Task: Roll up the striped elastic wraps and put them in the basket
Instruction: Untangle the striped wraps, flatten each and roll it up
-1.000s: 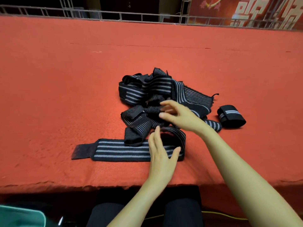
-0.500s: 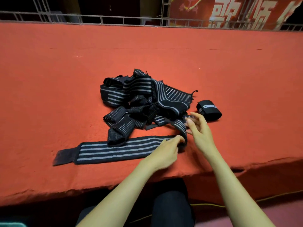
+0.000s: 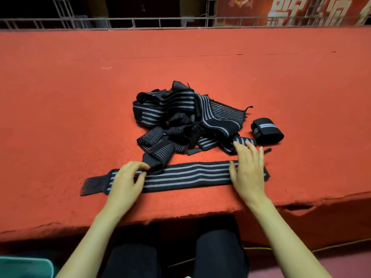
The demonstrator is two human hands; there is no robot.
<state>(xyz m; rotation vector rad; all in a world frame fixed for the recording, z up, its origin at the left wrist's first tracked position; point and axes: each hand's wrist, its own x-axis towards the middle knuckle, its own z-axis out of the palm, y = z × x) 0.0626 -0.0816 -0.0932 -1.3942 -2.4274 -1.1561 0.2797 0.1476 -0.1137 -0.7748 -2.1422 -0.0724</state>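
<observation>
One black wrap with grey stripes (image 3: 186,175) lies stretched flat along the near edge of the red felt table (image 3: 80,97). My left hand (image 3: 126,181) rests on its left part, fingers relaxed, next to the dark tab end. My right hand (image 3: 248,171) lies flat on its right end with fingers straight. Behind them sits a tangled pile of striped wraps (image 3: 180,119). A rolled-up wrap (image 3: 267,132) stands to the pile's right. No basket can be made out for certain.
The table's front edge (image 3: 180,215) runs just below my hands, with my dark-trousered legs under it. A teal object (image 3: 24,265) shows at the bottom left corner. A metal railing (image 3: 140,23) borders the far side.
The folded-over right end of the wrap has been laid out straight. My left hand slid left along the wrap, and my right hand came down flat on the right end.
</observation>
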